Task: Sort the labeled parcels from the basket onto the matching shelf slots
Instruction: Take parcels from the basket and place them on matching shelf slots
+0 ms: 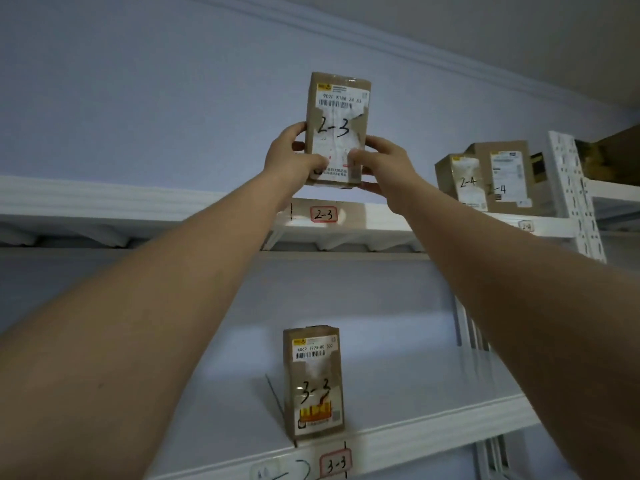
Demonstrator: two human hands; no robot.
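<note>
shelves (408,434) of white metal hold parcels: one marked 3-3 (313,382) stands upright on the lower board above the 3-3 tag (335,464); two marked 2-4 (485,181) stand side by side on the upper board at right, the second's first digit seemingly hidden. the 2-3 parcel (336,128), brown card with a white barcode label, is upright just above the 2-3 tag (323,214). left hand (294,155) and right hand (384,164) grip its lower sides.

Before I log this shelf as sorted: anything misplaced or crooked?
Nothing misplaced. The brown cardboard parcel marked 2-3, held by the left hand and right hand, is above the red-outlined 2-3 tag. The 3-3 parcel stands upright at its 3-3 tag.
</note>
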